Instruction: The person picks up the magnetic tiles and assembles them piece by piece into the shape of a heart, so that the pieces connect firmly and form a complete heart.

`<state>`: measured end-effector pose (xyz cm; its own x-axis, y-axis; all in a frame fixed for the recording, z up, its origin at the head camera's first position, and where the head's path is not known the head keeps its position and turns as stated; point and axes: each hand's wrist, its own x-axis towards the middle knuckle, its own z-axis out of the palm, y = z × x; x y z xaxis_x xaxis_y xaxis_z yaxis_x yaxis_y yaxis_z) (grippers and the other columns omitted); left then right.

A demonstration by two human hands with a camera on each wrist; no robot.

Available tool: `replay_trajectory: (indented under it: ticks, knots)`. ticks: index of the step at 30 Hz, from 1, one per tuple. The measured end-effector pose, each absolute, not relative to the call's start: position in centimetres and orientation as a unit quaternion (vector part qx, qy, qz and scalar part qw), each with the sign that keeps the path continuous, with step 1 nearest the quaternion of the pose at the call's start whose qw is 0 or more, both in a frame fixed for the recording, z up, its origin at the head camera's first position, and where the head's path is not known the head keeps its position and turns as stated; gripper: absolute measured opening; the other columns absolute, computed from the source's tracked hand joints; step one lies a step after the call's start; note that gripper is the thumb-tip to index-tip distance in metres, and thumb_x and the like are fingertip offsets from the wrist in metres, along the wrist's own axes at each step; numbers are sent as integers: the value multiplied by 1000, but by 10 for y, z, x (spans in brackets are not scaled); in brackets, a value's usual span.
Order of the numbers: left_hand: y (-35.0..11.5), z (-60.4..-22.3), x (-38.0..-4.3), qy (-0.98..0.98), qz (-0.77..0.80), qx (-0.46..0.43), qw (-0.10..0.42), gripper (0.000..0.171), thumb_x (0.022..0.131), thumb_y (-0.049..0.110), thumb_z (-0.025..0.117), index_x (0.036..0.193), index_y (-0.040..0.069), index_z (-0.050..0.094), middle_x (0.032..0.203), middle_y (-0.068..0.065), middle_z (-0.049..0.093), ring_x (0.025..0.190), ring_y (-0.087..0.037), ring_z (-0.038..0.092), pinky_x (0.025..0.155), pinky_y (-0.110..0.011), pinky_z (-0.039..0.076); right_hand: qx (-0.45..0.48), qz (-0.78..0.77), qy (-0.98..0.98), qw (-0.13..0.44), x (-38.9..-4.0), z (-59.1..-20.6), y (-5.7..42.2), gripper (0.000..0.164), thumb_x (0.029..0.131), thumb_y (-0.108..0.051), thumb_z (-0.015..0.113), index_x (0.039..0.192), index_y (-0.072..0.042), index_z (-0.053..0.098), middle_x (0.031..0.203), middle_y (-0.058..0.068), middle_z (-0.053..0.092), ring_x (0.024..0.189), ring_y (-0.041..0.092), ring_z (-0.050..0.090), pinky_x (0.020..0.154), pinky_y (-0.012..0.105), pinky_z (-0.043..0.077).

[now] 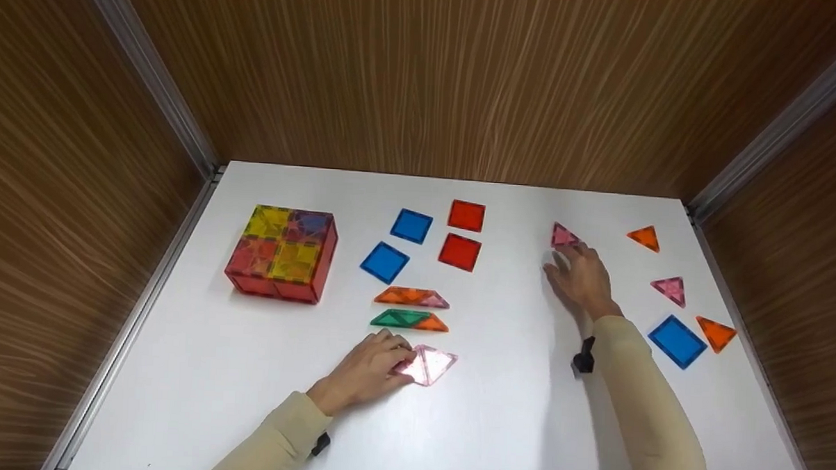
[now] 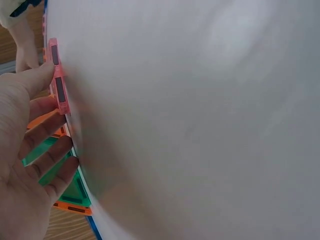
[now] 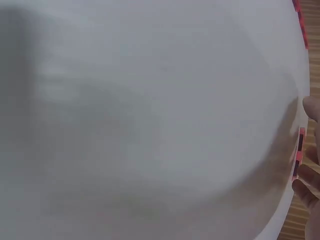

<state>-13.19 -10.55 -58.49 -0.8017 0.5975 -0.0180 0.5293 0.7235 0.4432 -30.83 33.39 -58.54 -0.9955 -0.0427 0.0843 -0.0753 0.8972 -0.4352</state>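
Head view gives me both hands over the table (image 1: pixel 494 432). On the near side, the left hand (image 1: pixel 368 365) pinches a pink pair (image 1: pixel 438 365) between thumb and index finger; farther off to the right, the right hand (image 1: pixel 583 277) is relaxed, fingertips against a lone pink triangle (image 1: pixel 563 234), thumb apart from it.

My worry is the green-and-orange strip (image 1: pixel 404 320) just beyond the left fingers: a stray knuckle could knock it askew, or the pair could snap onto it if those dark edge bars are magnets. With no thumb on it, the lone triangle might skid under a careless push.

I count two strips, the other an orange-and-pink strip (image 1: pixel 409 296); three blue tiles (image 1: pixel 411 226); two red squares (image 1: pixel 466 216); two loose orange triangles (image 1: pixel 645 238); four pink triangles outside the strips, including a spare pink triangle (image 1: pixel 671 290) at right; and one block (image 1: pixel 323 256) at left.
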Motion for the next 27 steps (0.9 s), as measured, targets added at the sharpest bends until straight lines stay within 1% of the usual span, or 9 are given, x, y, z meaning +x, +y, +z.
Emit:
replay_trajectory:
  ticks: [2, 6, 9, 12, 15, 17, 22, 24, 27]
  knots:
    - [-105, -585, -131, 925, 210, 308, 77, 41, 101, 43, 70, 133, 18, 72, 136, 0, 69, 123, -20, 57, 110, -41, 51, 16, 214, -977, 14, -313, -585, 335, 57, 101, -36, 68, 148, -6, 57, 153, 29, 49, 135, 50, 51, 115, 67, 43]
    - [-106, -586, -130, 922, 221, 311, 75, 39, 101, 42, 70, 131, 18, 73, 134, 1, 70, 122, -19, 58, 109, -41, 51, 13, 185, -982, -24, -320, -584, 336, 66, 104, -42, 62, 155, -3, 48, 161, 32, 39, 143, 53, 42, 119, 69, 37]
    - [-107, -586, -130, 920, 226, 312, 75, 38, 101, 42, 71, 131, 19, 73, 133, 1, 70, 120, -18, 58, 107, -40, 51, 25, 166, -985, -36, -321, -586, 338, 68, 106, -44, 57, 157, -1, 44, 162, 33, 36, 146, 54, 39, 120, 70, 36]
    - [-107, -585, -130, 920, 226, 310, 77, 38, 101, 42, 71, 131, 19, 73, 133, 2, 69, 119, -17, 57, 106, -39, 51, 29, 169, -985, -27, -318, -587, 339, 66, 107, -43, 57, 156, -1, 45, 162, 32, 38, 145, 53, 41, 119, 69, 37]
    - [-106, -585, -132, 921, 224, 307, 80, 39, 101, 43, 70, 132, 20, 73, 134, 3, 69, 119, -17, 56, 107, -39, 51, 33, 179, -983, -4, -313, -590, 341, 62, 106, -40, 60, 153, 0, 50, 159, 30, 42, 142, 52, 45, 118, 68, 40]
    - [-106, -585, -132, 922, 221, 306, 81, 40, 101, 43, 70, 133, 20, 72, 134, 3, 69, 119, -17, 56, 107, -39, 51, 40, 184, -982, 13, -309, -592, 342, 59, 105, -38, 62, 150, 1, 54, 156, 30, 46, 139, 52, 48, 116, 67, 42]
    - [-106, -585, -132, 925, 212, 307, 76, 40, 101, 44, 70, 132, 19, 72, 135, 2, 69, 121, -18, 57, 108, -40, 51, 65, 198, -977, 44, -301, -593, 341, 50, 102, -33, 68, 140, -1, 63, 148, 28, 55, 131, 50, 55, 111, 66, 48]
    - [-105, -585, -132, 925, 210, 309, 73, 40, 101, 44, 70, 132, 18, 72, 135, 1, 70, 121, -19, 57, 108, -40, 52, 65, 207, -975, 48, -302, -590, 340, 45, 102, -32, 69, 136, -3, 66, 148, 27, 54, 130, 50, 54, 110, 66, 48]
    - [-105, -585, -133, 924, 211, 310, 75, 40, 101, 44, 69, 132, 18, 72, 135, 2, 70, 121, -19, 58, 108, -40, 52, 49, 213, -975, 37, -305, -586, 340, 45, 102, -33, 69, 137, -5, 65, 154, 27, 49, 134, 51, 51, 111, 68, 46]
